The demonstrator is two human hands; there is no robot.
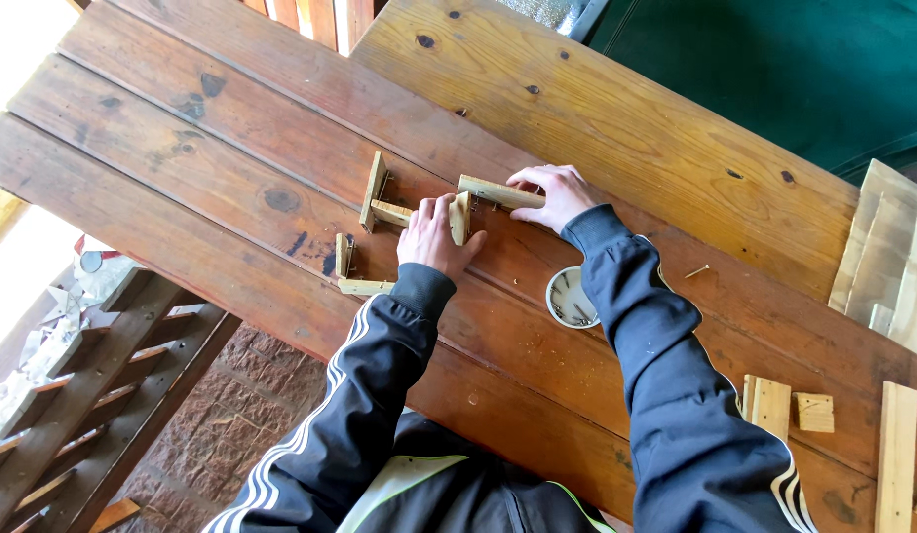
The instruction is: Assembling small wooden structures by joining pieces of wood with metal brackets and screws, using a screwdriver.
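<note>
A: Item one, hands?

B: Left hand (434,237), dark sleeve with white stripes, fingers curled around a short upright wood block (460,217) near the middle of the plank table (616,128). Right hand (549,194), dark sleeve, fingertips pinched on the far end of a pale wood strip (498,191) that lies flat and meets the top of the block. Both hands are grasping, neither one slack.

A: Item two, pieces joined to those?

B: A second short strip (390,211) runs left from the block to a thin upright slat (373,190). Strip and slat touch. Whether they are fastened, cannot tell.

A: Item three, loose stock near the left hand?

B: One small upright offcut (343,254) and one flat strip (366,287), close together by the table's near edge, apart from the held pieces.

A: Item four, hardware?

B: A round white container (569,298) holding small dark fasteners sits between the forearms, partly covered by the right sleeve. One loose nail (697,269) lies on the boards to the right of it.

A: Item five, right margin?

B: Small wood blocks (784,406), an upright batten (897,456), and pale boards (883,252) at the table's edge.
</note>
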